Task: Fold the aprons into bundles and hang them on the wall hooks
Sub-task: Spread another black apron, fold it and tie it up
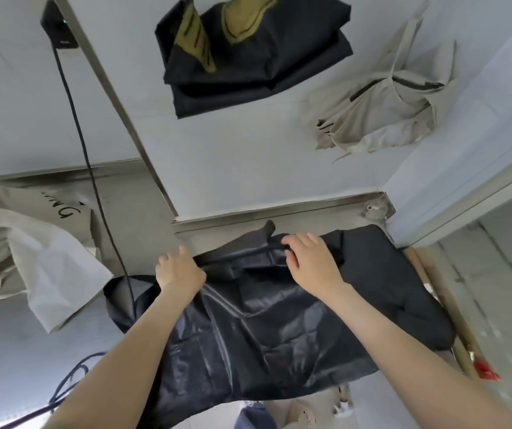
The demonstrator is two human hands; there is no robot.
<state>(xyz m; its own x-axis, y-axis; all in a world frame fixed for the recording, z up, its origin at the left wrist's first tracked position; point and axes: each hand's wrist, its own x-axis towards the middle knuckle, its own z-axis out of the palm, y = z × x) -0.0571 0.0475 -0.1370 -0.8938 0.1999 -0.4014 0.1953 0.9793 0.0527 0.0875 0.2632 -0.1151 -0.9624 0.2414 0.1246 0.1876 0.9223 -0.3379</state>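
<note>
- Black apron [264, 329] lies spread and creased across the desk [7, 335] in front of you, its far edge against the foot of the wall [248, 156].
- Your left hand [180, 270] has its fingers curled into the cloth at the apron's far left edge. Your right hand [313, 261] pinches a fold beside the strap [269, 227] that sticks up there.
- Judging by this, you are at the start of folding this one: it is flat, not yet bundled.
- The next move calls for bringing that far edge toward you in an even fold, with the strap tucked in or kept free for hanging.
- Watch the near edge, which appears to droop off the front of the desk and may drag.
- Two pieces already hang on the wall: a dark bundle [248, 57] with olive trim, and a beige bundle [381, 109], looser and rumpled. I cannot see the hooks.
- A third, pale apron [31, 243] lies crumpled on the desk to your left, seemingly waiting.
- A black cable [93, 181] runs down the wall from a small black box [56, 26] and crosses the apron's left corner, so mind it.
- Metal trim [279, 209] edges the wall.
</note>
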